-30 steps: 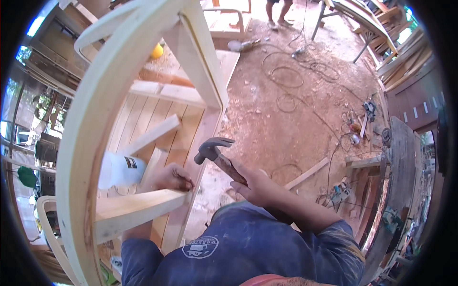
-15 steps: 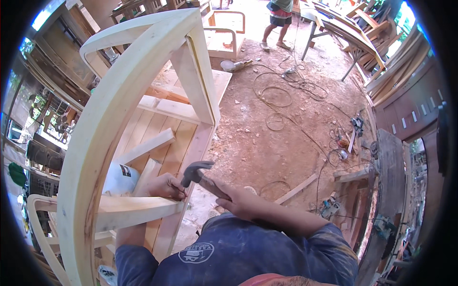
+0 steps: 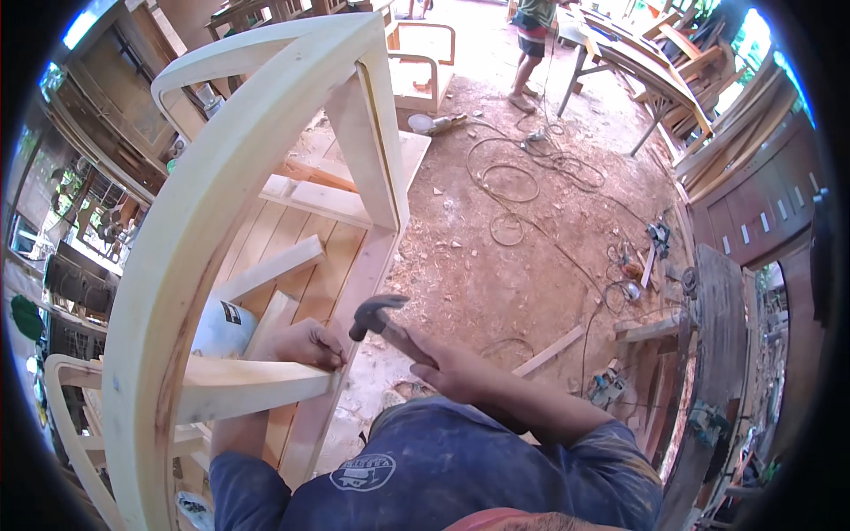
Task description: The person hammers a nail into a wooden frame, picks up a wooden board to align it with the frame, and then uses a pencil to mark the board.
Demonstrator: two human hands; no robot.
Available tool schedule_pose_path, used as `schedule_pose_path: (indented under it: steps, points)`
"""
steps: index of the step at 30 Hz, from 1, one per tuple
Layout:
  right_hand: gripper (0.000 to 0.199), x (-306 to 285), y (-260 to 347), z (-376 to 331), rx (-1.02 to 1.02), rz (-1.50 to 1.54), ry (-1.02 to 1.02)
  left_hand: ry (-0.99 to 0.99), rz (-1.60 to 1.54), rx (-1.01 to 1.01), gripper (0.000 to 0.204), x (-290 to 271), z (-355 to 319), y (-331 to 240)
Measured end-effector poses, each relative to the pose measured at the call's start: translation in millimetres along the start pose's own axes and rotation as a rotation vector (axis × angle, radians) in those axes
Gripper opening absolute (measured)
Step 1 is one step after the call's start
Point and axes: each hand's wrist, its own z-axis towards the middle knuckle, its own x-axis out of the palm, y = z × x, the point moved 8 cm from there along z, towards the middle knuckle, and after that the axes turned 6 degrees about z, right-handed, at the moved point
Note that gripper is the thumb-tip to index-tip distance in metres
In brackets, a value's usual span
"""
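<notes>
My right hand (image 3: pixel 449 365) grips a claw hammer (image 3: pixel 396 336) by its wooden handle. The dark hammer head hangs just right of my left hand (image 3: pixel 312 343), apart from it. The left fingertips pinch together at the edge of a pale wooden rail (image 3: pixel 359 274); whatever is between them is too small to make out. Close by, a wooden crosspiece (image 3: pixel 257 389) of the same frame passes over my left forearm and hides part of it. A large curved wooden member (image 3: pixel 164 292) of the frame rises on my left.
Inside the frame lie a loose wood block (image 3: pixel 274 267) and a white rounded container (image 3: pixel 223 329). Cables (image 3: pixel 513 184) coil on the dusty floor. A person (image 3: pixel 529 53) stands at the far end near a workbench (image 3: pixel 651 71). Power tools and planks line the right side.
The hammer has shifted slightly right, away from my left hand, which stays pinched at the rail. The person in the background has turned and moved a little right.
</notes>
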Motion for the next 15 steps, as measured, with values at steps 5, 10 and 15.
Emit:
schedule_pose_path:
  steps: [5, 10, 15]
  points:
    - [0.071, -30, 10, -9, -0.113, 0.039, -0.14, 0.01, 0.021, -0.07, 0.009, -4, -3, -10]
    - [0.072, -36, -8, -18, 0.06, 0.063, -0.162, 0.03, 0.105, -0.134, 0.018, -2, -6, -22]
    - [0.072, -32, -10, -26, 0.175, 0.173, -0.088, 0.131, 0.484, -0.079, 0.026, 7, 0, -33]
